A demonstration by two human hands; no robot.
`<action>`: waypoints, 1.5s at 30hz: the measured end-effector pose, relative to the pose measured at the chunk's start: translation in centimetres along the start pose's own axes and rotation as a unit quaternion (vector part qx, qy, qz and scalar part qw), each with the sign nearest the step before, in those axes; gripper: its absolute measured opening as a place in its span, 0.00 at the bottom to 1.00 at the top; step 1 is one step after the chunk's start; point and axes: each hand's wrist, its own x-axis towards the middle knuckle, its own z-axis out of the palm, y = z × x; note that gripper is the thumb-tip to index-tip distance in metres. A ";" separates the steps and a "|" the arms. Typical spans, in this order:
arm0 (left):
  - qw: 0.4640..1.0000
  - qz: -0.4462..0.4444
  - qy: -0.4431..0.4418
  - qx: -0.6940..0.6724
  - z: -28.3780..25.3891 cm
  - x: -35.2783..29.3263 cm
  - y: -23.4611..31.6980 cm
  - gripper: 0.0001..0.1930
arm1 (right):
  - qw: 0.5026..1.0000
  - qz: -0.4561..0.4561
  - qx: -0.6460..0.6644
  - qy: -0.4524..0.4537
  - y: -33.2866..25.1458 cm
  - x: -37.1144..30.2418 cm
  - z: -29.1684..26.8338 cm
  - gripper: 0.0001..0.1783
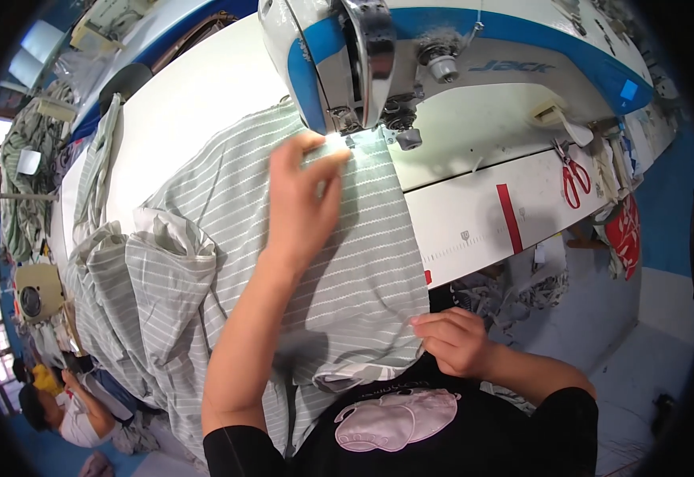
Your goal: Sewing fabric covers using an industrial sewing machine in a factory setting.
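Where the grey striped fabric (228, 262) drapes limp over the white tabletop (196, 95), it looks light and floppy, best held near its edge. Left hand (303, 199) presses it flat, fingers spread, by the sewing machine (379, 63); right hand (454, 338) pinches the near hem. Red scissors (573, 179) lie aside.

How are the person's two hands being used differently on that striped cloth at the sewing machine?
The left hand lies flat with fingers spread, far forward by the sewing machine needle; the right hand is curled, close to the person's body. The left hand presses on the middle of the grey striped fabric; the right hand pinches its near edge, off the table. Both are bare and touch the same cloth.
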 end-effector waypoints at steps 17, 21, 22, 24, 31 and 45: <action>0.985 -0.064 0.084 0.133 3.2 7.6 -6.2 0.20 | 0.999 0.035 0.002 0.006 -1.1 0.3 0.4 0.04; 0.987 -0.079 0.028 0.140 4.0 8.4 -7.6 0.18 | 0.999 0.036 -0.001 0.005 -0.4 1.0 0.0 0.04; 0.991 -0.123 0.038 0.029 4.8 9.0 -8.1 0.19 | 0.999 0.040 -0.002 0.005 -0.1 1.1 -0.1 0.04; 0.958 -0.208 0.058 -0.189 6.5 10.1 -10.0 0.22 | 0.999 0.030 -0.008 0.012 0.4 1.6 -0.4 0.04; 0.830 -0.306 0.107 -0.453 7.1 12.0 -17.4 0.26 | 1.000 -0.005 -0.004 0.006 1.4 4.4 -0.9 0.05; 0.972 -0.231 0.050 -0.008 2.6 16.1 -10.3 0.30 | 1.000 -0.016 -0.012 0.009 4.5 8.7 -1.8 0.07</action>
